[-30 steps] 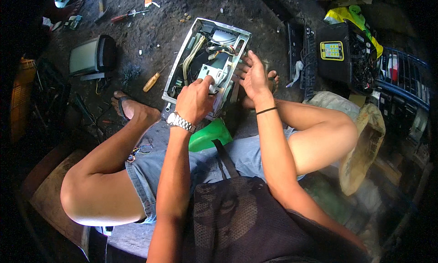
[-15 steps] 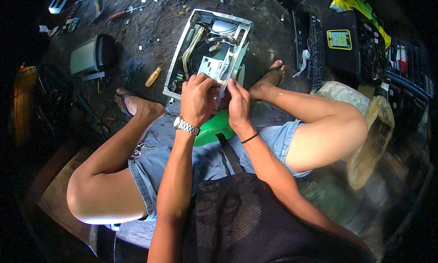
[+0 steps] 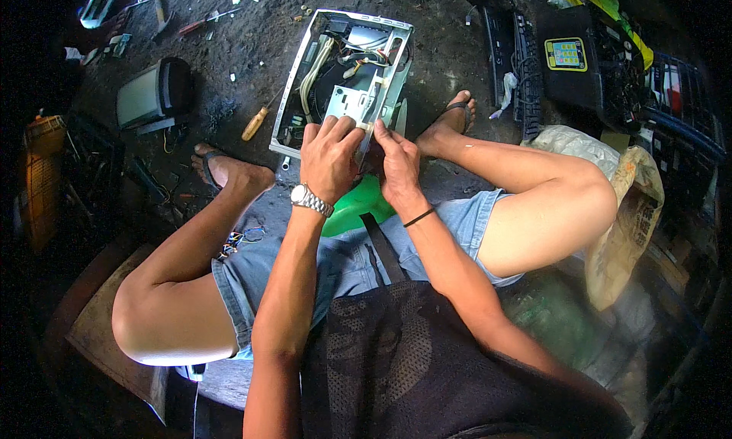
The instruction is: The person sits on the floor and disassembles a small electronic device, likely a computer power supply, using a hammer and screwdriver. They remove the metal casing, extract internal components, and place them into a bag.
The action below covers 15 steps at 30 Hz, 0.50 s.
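Observation:
An opened computer case [image 3: 291, 86] lies on the ground between my feet. Inside are a bundle of pale cables [image 3: 319, 72], a silver metal box [image 3: 367, 37] and a light metal bracket [image 3: 347, 101]. My left hand [image 3: 329, 155], with a watch on its wrist, curls its fingers over the near edge beside the bracket; its fingertips are partly hidden. My right hand [image 3: 398, 166] grips the near right corner, thumb up along the rail and the other fingers out of sight below. A green object [image 3: 357, 206] sits under my hands, close to my lap.
A wooden-handled screwdriver [image 3: 255, 124] lies left of the case, near a small monitor [image 3: 156, 92]. A hammer [image 3: 161, 11] and a red-handled screwdriver [image 3: 200, 24] lie farther off. To the right are a keyboard [image 3: 527, 81], a black device [image 3: 583, 77] and a sack [image 3: 627, 225].
The case appears slightly farther left and up in view. My right thumb has shifted a little left along the case corner. Both hands remain at the near edge.

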Each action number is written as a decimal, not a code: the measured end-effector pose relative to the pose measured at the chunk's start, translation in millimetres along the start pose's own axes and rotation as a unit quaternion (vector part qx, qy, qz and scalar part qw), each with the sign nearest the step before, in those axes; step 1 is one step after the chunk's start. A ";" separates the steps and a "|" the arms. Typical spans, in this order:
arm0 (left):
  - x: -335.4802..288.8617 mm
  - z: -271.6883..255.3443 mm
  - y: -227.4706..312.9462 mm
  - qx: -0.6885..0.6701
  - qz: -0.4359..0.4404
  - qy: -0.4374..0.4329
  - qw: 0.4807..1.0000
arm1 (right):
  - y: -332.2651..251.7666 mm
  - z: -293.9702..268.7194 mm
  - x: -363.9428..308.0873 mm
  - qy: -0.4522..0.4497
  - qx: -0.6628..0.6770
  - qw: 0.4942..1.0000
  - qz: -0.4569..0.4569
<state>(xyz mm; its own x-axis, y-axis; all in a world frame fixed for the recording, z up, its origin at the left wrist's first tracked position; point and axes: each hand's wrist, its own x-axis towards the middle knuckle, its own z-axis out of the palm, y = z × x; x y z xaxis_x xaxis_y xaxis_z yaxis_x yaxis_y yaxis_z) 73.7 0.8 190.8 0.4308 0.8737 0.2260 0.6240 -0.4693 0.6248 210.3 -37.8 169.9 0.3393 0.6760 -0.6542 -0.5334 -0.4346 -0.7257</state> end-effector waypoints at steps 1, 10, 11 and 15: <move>1.0 -1.8 0.4 0.015 0.001 -0.011 1.000 | -5.0 1.1 1.8 0.019 -0.004 1.000 0.012; -12.0 4.7 10.2 0.039 -0.057 0.045 0.997 | -56.2 19.0 25.0 0.020 -0.556 0.826 -0.094; -13.0 6.6 10.9 0.048 -0.061 0.045 0.996 | -62.5 23.7 22.3 0.019 -0.564 0.821 -0.084; -15.1 10.5 14.4 0.066 -0.074 0.026 0.995 | -62.5 32.9 25.4 0.029 -0.617 0.778 -0.115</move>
<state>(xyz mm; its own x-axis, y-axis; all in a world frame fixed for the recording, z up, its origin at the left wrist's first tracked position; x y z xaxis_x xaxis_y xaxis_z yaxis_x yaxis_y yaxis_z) 83.1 -20.5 188.6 0.2946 0.9386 0.1797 0.7601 -0.3441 0.5512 226.7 26.1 205.6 0.3689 0.8076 -0.4602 0.6836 -0.5712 -0.4545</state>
